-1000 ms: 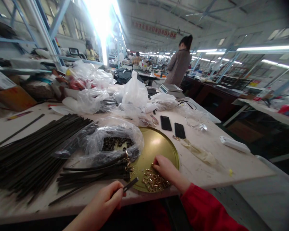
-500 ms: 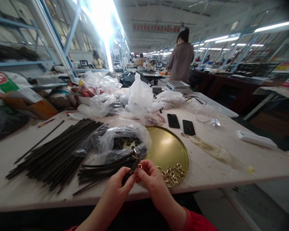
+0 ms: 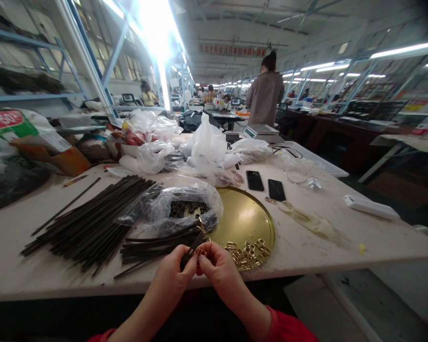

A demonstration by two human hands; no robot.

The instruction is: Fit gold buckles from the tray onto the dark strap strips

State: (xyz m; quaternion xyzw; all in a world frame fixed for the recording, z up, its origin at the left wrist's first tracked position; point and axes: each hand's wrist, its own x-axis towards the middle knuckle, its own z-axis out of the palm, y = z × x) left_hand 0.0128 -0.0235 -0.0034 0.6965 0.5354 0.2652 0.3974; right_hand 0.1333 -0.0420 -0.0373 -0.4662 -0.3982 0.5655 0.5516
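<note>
At the near left edge of the gold tray (image 3: pixel 246 213), a dark strip (image 3: pixel 194 244) is clamped between the thumb and fingers of the left hand (image 3: pixel 173 268), its tip slanted up and away. Just beside the strip, a small gold buckle (image 3: pixel 200 252) is pinched by the fingertips of the right hand (image 3: pixel 217 266); the two hands are held close together, and whether the strip is threaded through the buckle cannot be told. More loose buckles (image 3: pixel 248 254) are heaped inside the tray, along its near side. Left of the tray, a smaller stack of strips (image 3: pixel 150 249) is laid, and farther left a large fan of strips (image 3: pixel 92 218) is spread. The tray's left side is overlapped by a clear plastic bag (image 3: pixel 157 209). Beyond the tray's far right rim, two black phones (image 3: pixel 255 180) are placed near each other.
</note>
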